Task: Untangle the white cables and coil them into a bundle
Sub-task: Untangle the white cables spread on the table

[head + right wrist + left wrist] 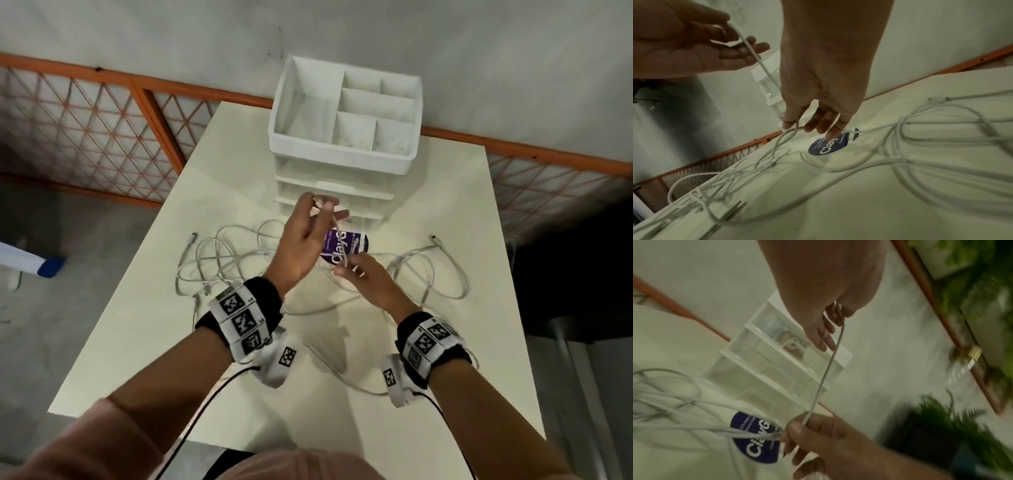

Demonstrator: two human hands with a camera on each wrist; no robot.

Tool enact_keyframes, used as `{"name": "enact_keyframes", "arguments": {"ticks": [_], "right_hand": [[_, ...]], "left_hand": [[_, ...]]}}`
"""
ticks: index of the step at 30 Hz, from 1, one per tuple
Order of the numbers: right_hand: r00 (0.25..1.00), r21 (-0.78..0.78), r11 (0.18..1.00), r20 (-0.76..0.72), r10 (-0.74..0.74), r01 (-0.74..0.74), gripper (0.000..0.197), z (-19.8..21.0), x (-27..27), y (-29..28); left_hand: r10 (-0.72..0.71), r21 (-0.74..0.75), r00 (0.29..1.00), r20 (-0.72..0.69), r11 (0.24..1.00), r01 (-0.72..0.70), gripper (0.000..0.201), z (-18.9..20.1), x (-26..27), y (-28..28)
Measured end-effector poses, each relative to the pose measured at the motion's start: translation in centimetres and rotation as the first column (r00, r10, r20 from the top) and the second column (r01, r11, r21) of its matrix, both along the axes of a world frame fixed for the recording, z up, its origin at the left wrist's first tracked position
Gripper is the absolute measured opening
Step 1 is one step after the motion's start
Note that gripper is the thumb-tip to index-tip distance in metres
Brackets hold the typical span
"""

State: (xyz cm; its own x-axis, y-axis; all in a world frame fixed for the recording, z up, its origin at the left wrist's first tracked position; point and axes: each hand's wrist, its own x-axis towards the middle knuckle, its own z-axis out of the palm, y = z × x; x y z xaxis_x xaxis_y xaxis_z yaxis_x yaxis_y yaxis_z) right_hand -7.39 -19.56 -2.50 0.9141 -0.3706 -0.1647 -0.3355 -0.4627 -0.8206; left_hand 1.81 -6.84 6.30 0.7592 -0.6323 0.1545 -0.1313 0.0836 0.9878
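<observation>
Several loops of the white cables point(236, 260) cross one another so tightly on the bench point(164, 342) that it cannot be told how many cables there are; the left wrist view is blurred at its right side, and the purple label point(346, 245) is partly hidden behind the hands in the head view; its print reads only in part, "Clay" in the right wrist view. The cables are thin, white and limp, spread in two tangles, one toward the left edge of the bench and one toward the right edge point(428, 270), with plugs lying free at the outer ends and a strand trailing toward the near edge. One stretch point(340, 245) is lifted off the bench and runs taut between the hands; the left hand point(301, 240) is raised, palm turned inward, thumb and forefinger pinching the upper end while the other fingers stay straight; the right hand point(363, 277) sits lower, pinching the lower end between thumb and forefinger. A white drawer unit point(342, 154) stands at the far edge.
</observation>
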Motion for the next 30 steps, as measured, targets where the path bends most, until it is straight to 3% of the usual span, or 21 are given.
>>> {"name": "enact_keyframes", "arguments": {"ticks": [2, 6, 9, 11, 13, 15, 18, 20, 22, 24, 26, 28, 29, 30], "right_hand": [[1.0, -0.004, 1.0, 0.024, 0.019, -0.019, 0.012, 0.7, -0.6, -0.1], [0.997, 0.009, 0.999, 0.065, -0.044, 0.044, 0.01, 3.4, -1.8, -1.4], [0.994, 0.095, 0.995, 0.104, -0.039, 0.029, 0.014, 8.5, -2.2, -2.4], [0.99, 0.114, 0.993, 0.136, 0.022, -0.037, 0.02, 12.1, -2.2, -2.2], [0.98, 0.081, 0.993, 0.189, 0.068, -0.085, 0.021, 14.7, -2.3, -1.6], [0.975, 0.076, 0.992, 0.207, 0.083, -0.101, 0.021, 15.6, -2.6, -1.4], [0.991, 0.094, 0.988, 0.074, 0.112, -0.119, 0.029, 13.6, -3.5, -1.8], [0.982, 0.029, 0.985, -0.07, 0.173, -0.172, 0.034, 10.8, -4.6, -1.9], [0.966, -0.023, 0.978, -0.159, 0.202, -0.208, 0.035, 8.1, -6.0, -2.0], [0.981, 0.052, 0.988, -0.123, 0.148, -0.143, 0.031, 6.6, -7.1, -2.2], [1.0, 0.144, 0.99, -0.028, 0.004, 0.0, 0.028, 6.8, -7.3, -2.2], [0.991, 0.061, 0.993, 0.083, -0.105, 0.1, 0.028, 8.3, -6.8, -2.4], [0.986, -0.033, 0.992, 0.123, -0.116, 0.121, 0.028, 9.6, -6.4, -2.3], [0.985, -0.128, 0.985, 0.147, -0.094, 0.113, 0.027, 11.1, -6.0, -2.0]], "left_hand": [[0.048, -0.096, 0.992, -0.114, 0.994, -0.059, 0.014, 1.4, 0.3, 0.5], [0.137, -0.037, 0.99, -0.022, 0.99, -0.138, 0.024, 1.6, 0.7, 2.3], [-0.033, 0.174, 0.988, 0.149, 0.985, 0.006, 0.022, 0.9, 0.5, 3.8], [-0.216, 0.32, 0.947, 0.237, 0.938, 0.133, 0.022, 1.0, -0.1, 4.1], [-0.275, 0.371, 0.912, 0.303, 0.916, 0.153, 0.016, 1.7, -0.5, 3.9], [-0.195, 0.284, 0.922, 0.335, 0.954, 0.099, 0.013, 3.0, -0.4, 4.0], [0.044, 0.066, 0.942, 0.332, 0.995, -0.07, 0.01, 5.2, 0.6, 4.7], [0.197, -0.048, 0.912, 0.359, 0.98, -0.193, 0.012, 6.5, 2.0, 5.8], [0.292, -0.065, 0.887, 0.359, 0.955, -0.288, 0.013, 6.6, 4.0, 7.2], [0.295, 0.075, 0.847, 0.441, 0.929, -0.363, 0.018, 5.5, 5.7, 8.3], [0.189, 0.319, 0.821, 0.538, 0.856, -0.406, 0.024, 3.6, 6.3, 9.3], [0.047, 0.568, 0.84, 0.541, 0.716, -0.406, 0.033, 2.5, 5.7, 9.9], [-0.005, 0.63, 0.859, 0.512, 0.683, -0.371, 0.047, 2.2, 5.0, 10.1], [-0.044, 0.638, 0.877, 0.479, 0.704, -0.313, 0.058, 2.2, 4.3, 10.1]]}}
